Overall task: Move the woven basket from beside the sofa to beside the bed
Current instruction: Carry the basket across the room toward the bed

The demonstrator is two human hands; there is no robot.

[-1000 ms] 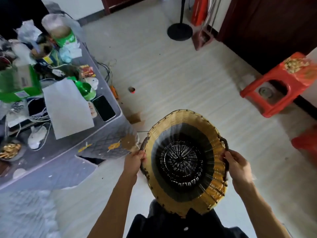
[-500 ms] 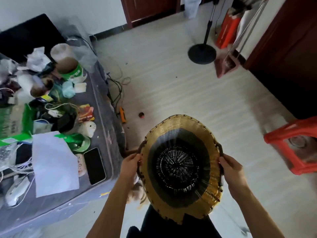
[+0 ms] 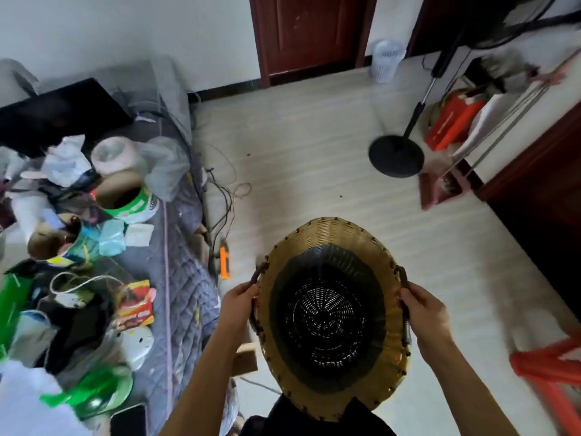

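A round woven basket, tan at the rim and black inside, hangs in the air in front of my body above the pale floor. It is empty. My left hand grips its left handle and my right hand grips its right handle. A low grey quilted surface, piled with clutter, lies just left of the basket. I cannot tell whether it is the bed or the sofa.
Cables and an orange tool lie on the floor by the grey surface. A black fan stand base and orange bags stand at the right. A red plastic stool is at the lower right. Dark wooden doors line the far wall.
The view has tilted up and swung along the room: the clutter, fan base and red stool have slid down and outward. Both hands keep the basket in the same grip.
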